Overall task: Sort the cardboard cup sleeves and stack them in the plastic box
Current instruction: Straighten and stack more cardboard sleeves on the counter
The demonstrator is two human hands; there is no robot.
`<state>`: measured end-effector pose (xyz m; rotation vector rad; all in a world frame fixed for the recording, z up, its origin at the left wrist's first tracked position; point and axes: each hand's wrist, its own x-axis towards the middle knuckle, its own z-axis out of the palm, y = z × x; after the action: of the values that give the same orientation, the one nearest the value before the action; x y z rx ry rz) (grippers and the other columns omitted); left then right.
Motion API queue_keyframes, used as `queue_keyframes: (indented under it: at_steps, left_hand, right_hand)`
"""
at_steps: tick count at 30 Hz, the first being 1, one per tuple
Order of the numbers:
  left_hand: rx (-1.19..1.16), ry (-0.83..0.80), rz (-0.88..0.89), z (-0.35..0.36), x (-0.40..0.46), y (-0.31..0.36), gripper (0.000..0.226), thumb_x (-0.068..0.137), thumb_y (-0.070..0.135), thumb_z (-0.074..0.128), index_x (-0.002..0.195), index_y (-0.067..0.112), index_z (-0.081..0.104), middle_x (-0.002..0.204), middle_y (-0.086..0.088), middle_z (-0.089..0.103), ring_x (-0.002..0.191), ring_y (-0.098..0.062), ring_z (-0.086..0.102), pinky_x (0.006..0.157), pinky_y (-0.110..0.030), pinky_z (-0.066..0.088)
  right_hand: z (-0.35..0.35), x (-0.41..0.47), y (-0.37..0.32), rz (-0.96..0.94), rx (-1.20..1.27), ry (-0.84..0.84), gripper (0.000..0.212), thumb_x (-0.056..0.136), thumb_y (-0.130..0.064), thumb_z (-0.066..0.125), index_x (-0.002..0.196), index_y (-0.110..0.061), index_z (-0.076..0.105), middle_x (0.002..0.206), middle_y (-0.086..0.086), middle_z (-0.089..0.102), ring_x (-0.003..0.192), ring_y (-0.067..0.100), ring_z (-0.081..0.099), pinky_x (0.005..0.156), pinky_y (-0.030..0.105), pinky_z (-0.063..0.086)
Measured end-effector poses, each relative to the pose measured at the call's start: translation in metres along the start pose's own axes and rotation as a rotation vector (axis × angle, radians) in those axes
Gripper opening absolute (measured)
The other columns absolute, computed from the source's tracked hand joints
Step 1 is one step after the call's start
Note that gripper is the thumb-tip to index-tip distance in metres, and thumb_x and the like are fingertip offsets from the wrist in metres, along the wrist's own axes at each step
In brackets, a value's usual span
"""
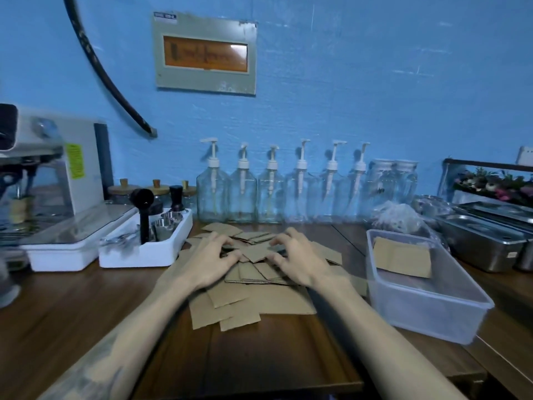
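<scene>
Left hand [215, 259] and right hand [298, 259] side by side on top of the heap of cardboard sleeves [253, 301], palms down, fingers bent and spread over the flat brown pieces; fingertips touching the cardboard, though too blurred to tell whether either hand actually has hold of a piece. Sleeves scattered loosely, overlapping at all angles, in the middle of the wooden tabletop [259, 356], some spilling toward the near edge. Just to the right of the heap, a clear plastic box [427, 310], open at the top, with a few sleeves [402, 256] lying flat in its far end, slightly askew. Left of the heap, a white tray [144, 255] with a black-handled tool and small metal cups standing in it. Farther left, a white coffee machine [54, 180] on a white base. Along the blue wall [375, 82] behind the heap, a row of clear pump bottles [271, 194], close together. Right of the plastic box, metal pans [484, 241], and beyond them, flowers [496, 186] in a planter. High on the wall, a grey panel [205, 54] with an orange window.
</scene>
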<state>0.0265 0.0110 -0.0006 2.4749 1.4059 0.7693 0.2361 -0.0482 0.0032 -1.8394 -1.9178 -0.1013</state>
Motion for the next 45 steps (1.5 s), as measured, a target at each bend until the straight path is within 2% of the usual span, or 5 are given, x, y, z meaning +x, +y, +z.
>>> queue_keyframes:
  at_steps: [10, 20, 28, 37, 45]
  left_hand:
    - [0.115, -0.061, 0.052, 0.012, 0.004, -0.002, 0.067, 0.090, 0.071, 0.043, 0.144, 0.032, 0.045, 0.137, 0.008, 0.045, 0.132, -0.015, 0.039, 0.101, -0.036, 0.034]
    - [-0.101, -0.005, 0.066, 0.005, 0.001, 0.003, 0.053, 0.089, 0.051, 0.064, 0.134, 0.026, 0.054, 0.129, 0.009, 0.050, 0.125, -0.011, 0.043, 0.107, -0.037, 0.034]
    - [-0.422, 0.157, 0.113, 0.002, 0.003, -0.003, 0.022, 0.095, 0.015, 0.063, 0.115, 0.023, 0.063, 0.094, -0.007, 0.064, 0.093, -0.014, 0.060, 0.077, -0.004, 0.040]
    - [-0.268, 0.194, 0.061, 0.008, 0.014, -0.027, 0.019, 0.099, 0.032, 0.054, 0.117, 0.032, 0.058, 0.095, 0.013, 0.061, 0.092, -0.002, 0.058, 0.089, -0.034, 0.051]
    - [-0.027, 0.174, 0.146, 0.017, 0.015, -0.027, 0.016, 0.097, 0.035, 0.056, 0.109, 0.030, 0.065, 0.103, 0.014, 0.056, 0.102, -0.008, 0.052, 0.086, -0.028, 0.036]
  right_hand:
    - [0.029, 0.021, 0.019, 0.178, 0.053, -0.079, 0.076, 0.086, -0.072, 0.047, 0.145, -0.024, 0.040, 0.146, 0.006, 0.048, 0.133, 0.028, 0.040, 0.106, 0.045, 0.032]
    - [0.018, 0.013, 0.017, 0.173, 0.387, 0.131, 0.075, 0.078, -0.036, 0.081, 0.141, -0.022, 0.044, 0.128, 0.002, 0.048, 0.121, 0.021, 0.047, 0.106, 0.042, 0.041]
    - [0.011, 0.010, 0.021, 0.138, 0.780, 0.058, 0.013, 0.089, -0.010, 0.072, 0.082, -0.021, 0.069, 0.071, -0.010, 0.066, 0.065, 0.006, 0.057, 0.066, 0.012, 0.047]
    - [0.009, 0.014, 0.031, 0.294, 0.869, 0.354, 0.012, 0.091, -0.008, 0.069, 0.085, -0.015, 0.062, 0.066, 0.004, 0.063, 0.070, 0.015, 0.058, 0.089, 0.038, 0.051]
    - [0.006, 0.008, 0.033, 0.338, 0.876, 0.456, 0.007, 0.093, -0.016, 0.068, 0.093, -0.022, 0.064, 0.078, -0.015, 0.073, 0.068, -0.012, 0.062, 0.060, 0.003, 0.038]
